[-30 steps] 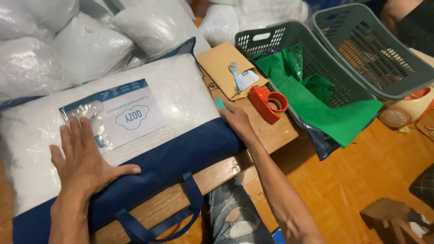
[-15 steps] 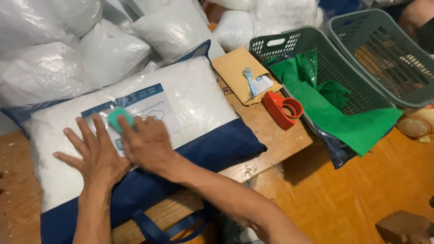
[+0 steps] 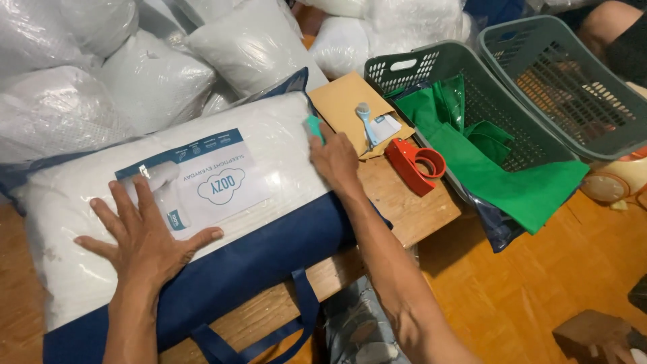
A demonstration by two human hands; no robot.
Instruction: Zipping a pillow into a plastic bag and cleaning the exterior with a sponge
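My left hand (image 3: pixel 145 239) lies flat, fingers spread, on the bagged pillow (image 3: pixel 202 195) covering the surface's left side. My right hand (image 3: pixel 333 158), grip closed round a small teal pad (image 3: pixel 314 127), presses the pillow's right end.

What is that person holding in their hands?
The right hand holds a small teal tool by its lower end, at the packed pillow's edge. The left hand holds nothing; it presses flat on the pillow.

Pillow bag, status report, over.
Left hand flat on pillow bag. Right hand grips teal block at bag's right end. Tape dispenser nearby, clear.
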